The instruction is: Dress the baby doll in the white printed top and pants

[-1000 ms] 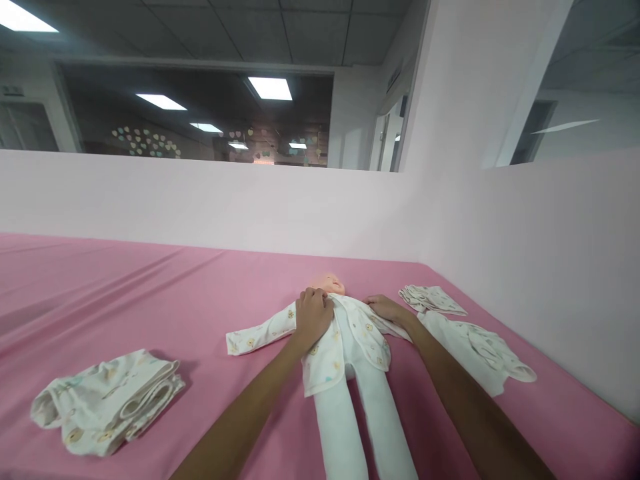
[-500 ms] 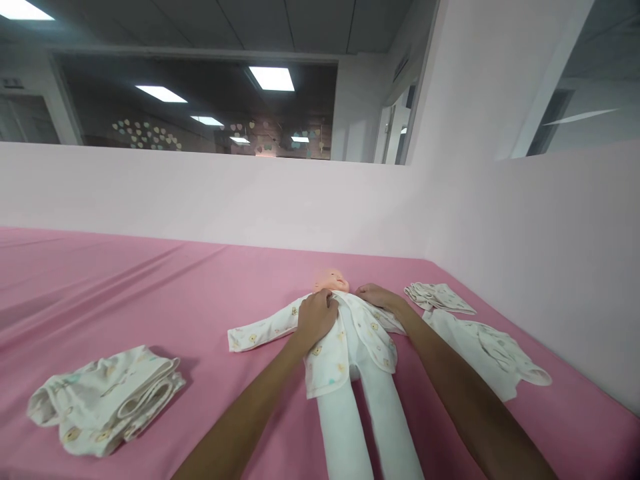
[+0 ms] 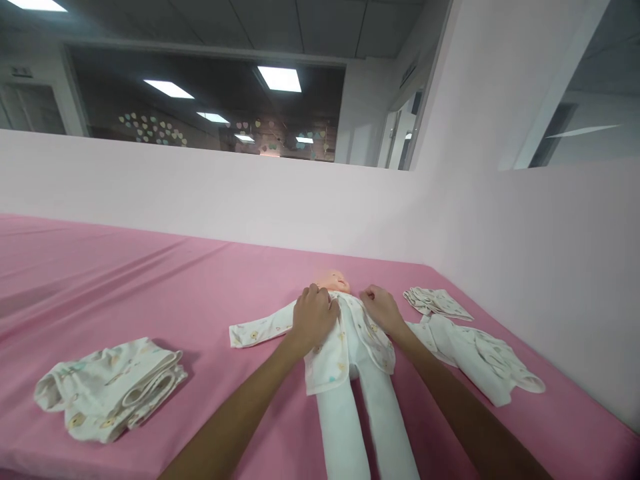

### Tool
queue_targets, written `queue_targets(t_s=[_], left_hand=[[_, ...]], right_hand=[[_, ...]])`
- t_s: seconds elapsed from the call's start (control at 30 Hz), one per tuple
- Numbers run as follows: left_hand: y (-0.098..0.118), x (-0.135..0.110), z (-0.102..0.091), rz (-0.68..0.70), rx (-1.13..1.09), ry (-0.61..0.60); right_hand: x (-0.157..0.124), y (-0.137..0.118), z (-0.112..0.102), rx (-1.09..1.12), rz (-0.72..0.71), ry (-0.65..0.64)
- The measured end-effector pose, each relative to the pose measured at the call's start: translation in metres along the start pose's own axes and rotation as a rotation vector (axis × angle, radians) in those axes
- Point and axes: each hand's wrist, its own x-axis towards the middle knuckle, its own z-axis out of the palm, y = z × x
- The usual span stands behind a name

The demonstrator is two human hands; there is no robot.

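A baby doll [image 3: 338, 281] lies on its back, head towards the wall, its legs in white footed leggings [image 3: 343, 427]. Over its upper body is an open white baby jacket [image 3: 327, 370] with small printed animals, one sleeve stretched out to the left. My left hand [image 3: 315, 317] is closed on the jacket at the chest, just below the doll's head. At the opposite shoulder, my right hand [image 3: 383, 310] has its fingers curled on the jacket's edge. The jacket's right sleeve is partly hidden behind my right wrist.
Folded printed baby clothes [image 3: 113, 387] lie at the left on the pink sheet [image 3: 215, 413]. To the right are a smaller folded cloth [image 3: 437, 302] and a loosely laid white garment [image 3: 480, 353]. A pale wall [image 3: 240, 200] with windows rises behind and on the right.
My right hand has shifted slightly and its fingers have curled in more at the shoulder. The left hand stays on the jacket. The view has tilted a little.
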Motion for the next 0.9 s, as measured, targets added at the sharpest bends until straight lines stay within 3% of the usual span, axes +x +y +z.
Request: queue_targets(t_s=[0.1,0.2,0.4,0.63,0.8,0.9], left_hand=[[0.006,-0.012,-0.008,-0.009,-0.009,-0.102],[0.011,-0.018,-0.005,-0.017,0.024,-0.121],[0.015,-0.016,0.008,0.006,0.053,-0.081],[0.009,-0.010,0.016,0.068,0.134,-0.055],[0.004,-0.011,0.024,0.129,0.164,0.022],[0.003,-0.013,0.026,0.173,0.187,0.049]], right_hand=[[-0.035,-0.014,-0.006,-0.062,-0.084,-0.017],[-0.052,-0.023,0.003,-0.118,-0.135,0.002],[-0.052,-0.026,0.024,-0.244,-0.080,0.055],[-0.045,-0.021,0.020,-0.252,-0.064,0.052],[-0.051,-0.019,0.019,0.063,-0.095,0.116],[-0.057,-0.022,0.019,0.284,-0.093,0.089]])
